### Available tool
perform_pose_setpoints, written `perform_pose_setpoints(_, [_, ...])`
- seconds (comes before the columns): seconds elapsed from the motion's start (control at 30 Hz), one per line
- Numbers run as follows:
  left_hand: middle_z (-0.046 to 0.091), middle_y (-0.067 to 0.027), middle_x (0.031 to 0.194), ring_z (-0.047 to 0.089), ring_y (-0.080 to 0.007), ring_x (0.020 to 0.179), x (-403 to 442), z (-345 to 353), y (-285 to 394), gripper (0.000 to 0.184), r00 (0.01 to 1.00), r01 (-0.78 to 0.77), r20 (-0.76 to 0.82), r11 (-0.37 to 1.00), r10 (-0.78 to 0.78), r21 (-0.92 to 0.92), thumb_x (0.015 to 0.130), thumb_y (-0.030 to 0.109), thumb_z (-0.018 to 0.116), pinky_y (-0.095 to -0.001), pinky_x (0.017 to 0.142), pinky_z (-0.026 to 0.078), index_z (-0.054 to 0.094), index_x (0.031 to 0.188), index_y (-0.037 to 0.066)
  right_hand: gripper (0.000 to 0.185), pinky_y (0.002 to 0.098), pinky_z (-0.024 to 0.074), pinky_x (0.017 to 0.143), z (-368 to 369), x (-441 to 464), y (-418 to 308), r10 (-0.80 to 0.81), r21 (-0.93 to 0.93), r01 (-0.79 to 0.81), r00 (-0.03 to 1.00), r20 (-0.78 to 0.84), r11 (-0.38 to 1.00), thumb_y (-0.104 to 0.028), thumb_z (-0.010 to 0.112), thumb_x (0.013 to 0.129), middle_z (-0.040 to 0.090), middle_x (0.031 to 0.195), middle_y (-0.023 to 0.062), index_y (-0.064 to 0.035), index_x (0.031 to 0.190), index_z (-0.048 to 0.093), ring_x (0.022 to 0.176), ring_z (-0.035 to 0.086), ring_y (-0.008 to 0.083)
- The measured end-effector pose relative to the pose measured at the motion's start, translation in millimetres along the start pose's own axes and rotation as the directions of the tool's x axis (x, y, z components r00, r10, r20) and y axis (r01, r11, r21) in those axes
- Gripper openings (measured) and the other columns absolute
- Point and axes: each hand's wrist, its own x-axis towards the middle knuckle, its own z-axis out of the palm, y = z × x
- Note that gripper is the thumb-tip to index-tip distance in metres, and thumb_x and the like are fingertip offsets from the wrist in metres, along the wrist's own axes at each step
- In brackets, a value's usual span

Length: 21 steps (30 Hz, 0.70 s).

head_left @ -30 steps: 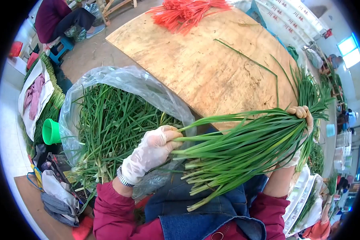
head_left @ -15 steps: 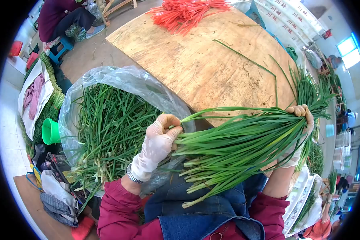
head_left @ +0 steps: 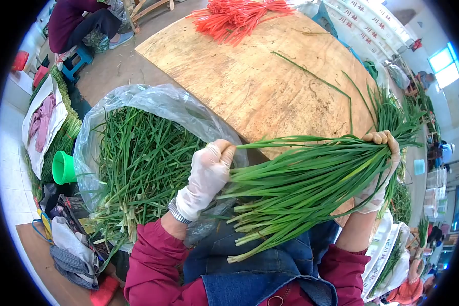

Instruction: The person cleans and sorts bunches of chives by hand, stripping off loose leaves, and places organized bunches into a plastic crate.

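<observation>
A thick bunch of garlic chives stretches across my lap, pale stem ends at the left and green leaves at the right. Wrapped round its leafy part is my right hand, in a thin whitish glove. My left hand, gloved the same way, pinches the end of a chive strand along the bunch's upper edge; its fingertips partly hide what they grip. Beside my left forearm, a clear plastic bag stands open, filled with loose chive leaves.
A wooden board lies ahead, with red plastic ties at its far end and a stray chive leaf on it. At left are a green cup and covered chive bundles. Another person sits at the upper left.
My left hand has shifted slightly upward and now pinches a strand at the top of the bunch, drawn out straighter. My right hand keeps its hold almost unmoved.
</observation>
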Motion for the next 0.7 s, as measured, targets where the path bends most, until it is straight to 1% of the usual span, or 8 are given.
perform_pose_setpoints(0.13, [0.052,-0.0048,0.058,0.049,-0.0120,0.052,-0.4,-4.5,6.9,0.010,0.987,0.158,-0.019,0.983,-0.161,-0.095,0.086,0.010,0.060,-0.0266,0.049,0.039,0.061,0.084,0.000,0.010,0.0279,0.0456,0.073,8.3,2.2,-0.3,-0.006,-0.131,0.008,1.000,0.018,0.991,-0.013,0.052,0.087,0.047,0.071,-0.0002,-0.0070,0.079,0.049,0.068,0.050,0.0124])
perform_pose_setpoints(0.23, [0.056,-0.0111,0.058,0.055,-0.0173,0.050,2.5,-21.2,12.3,0.015,0.997,-0.019,-0.072,0.997,0.024,0.072,0.084,0.013,0.064,-0.0311,0.045,0.042,0.058,0.075,0.002,0.018,0.0260,0.0459,0.074,5.0,11.7,-2.5,-0.074,-0.394,0.208,0.941,0.330,0.895,-0.022,0.045,0.093,0.052,0.081,0.0027,-0.0052,0.089,0.051,0.077,0.054,0.0128])
perform_pose_setpoints(0.33, [0.053,-0.0067,0.057,0.051,-0.0127,0.048,20.7,-55.0,24.6,0.019,0.999,-0.035,0.020,0.994,0.034,0.101,0.085,0.016,0.064,-0.0270,0.042,0.041,0.058,0.074,0.002,0.038,0.0271,0.0468,0.076,19.3,15.1,4.5,-0.132,-0.807,0.406,0.912,0.388,0.428,-0.031,0.045,0.094,0.057,0.097,0.0071,0.0005,0.115,0.048,0.084,0.056,0.0156])
perform_pose_setpoints(0.4, [0.055,-0.0059,0.061,0.050,-0.0094,0.054,29.3,-79.7,16.9,0.019,0.993,-0.070,-0.080,0.979,0.086,0.193,0.088,0.016,0.059,-0.0243,0.049,0.040,0.060,0.078,0.001,0.037,0.0291,0.0471,0.076,14.6,36.7,23.9,-0.119,-0.373,0.141,0.990,0.080,0.917,-0.032,0.044,0.093,0.057,0.095,0.0083,-0.0006,0.112,0.050,0.083,0.056,0.0165])
perform_pose_setpoints(0.47, [0.053,-0.0030,0.062,0.045,-0.0096,0.052,29.3,-110.4,5.4,0.019,0.931,0.164,-0.341,0.985,-0.133,0.062,0.089,0.019,0.058,-0.0251,0.048,0.036,0.062,0.082,0.002,0.033,0.0274,0.0489,0.072,-33.6,102.1,14.7,0.166,-0.470,-0.097,0.980,0.107,0.877,-0.025,0.039,0.093,0.063,0.081,0.0076,0.0013,0.097,0.060,0.074,0.060,0.0188])
perform_pose_setpoints(0.5, [0.051,-0.0006,0.062,0.042,-0.0082,0.050,26.0,-127.5,-13.8,0.020,0.910,0.028,-0.410,0.975,0.067,0.220,0.090,0.018,0.056,-0.0235,0.046,0.035,0.060,0.078,0.002,0.030,0.0295,0.0481,0.070,-9.8,87.0,21.0,0.123,-0.503,-0.071,0.990,0.070,0.861,-0.022,0.038,0.092,0.062,0.078,0.0084,-0.0005,0.090,0.059,0.070,0.059,0.0203])
perform_pose_setpoints(0.53, [0.047,0.0010,0.056,0.038,-0.0074,0.046,16.5,-139.9,-0.1,0.024,0.877,0.270,-0.387,0.958,-0.286,-0.096,0.090,0.017,0.055,-0.0245,0.043,0.032,0.056,0.070,0.004,0.031,0.0321,0.0477,0.067,-13.0,95.4,25.9,0.093,-0.494,-0.112,0.994,-0.062,0.862,-0.022,0.037,0.092,0.061,0.074,0.0085,-0.0014,0.084,0.058,0.066,0.057,0.0219])
perform_pose_setpoints(0.7, [0.057,-0.0025,0.062,0.053,-0.0129,0.055,-42.2,-92.9,30.7,0.019,0.987,-0.134,-0.053,0.959,0.151,0.249,0.083,0.019,0.066,-0.0262,0.048,0.041,0.058,0.073,0.006,0.031,0.0351,0.0406,0.053,-130.3,185.2,54.2,0.346,-0.105,-0.368,0.921,-0.181,0.924,-0.029,0.040,0.092,0.053,0.053,0.0045,-0.0122,0.069,0.053,0.050,0.047,0.0241])
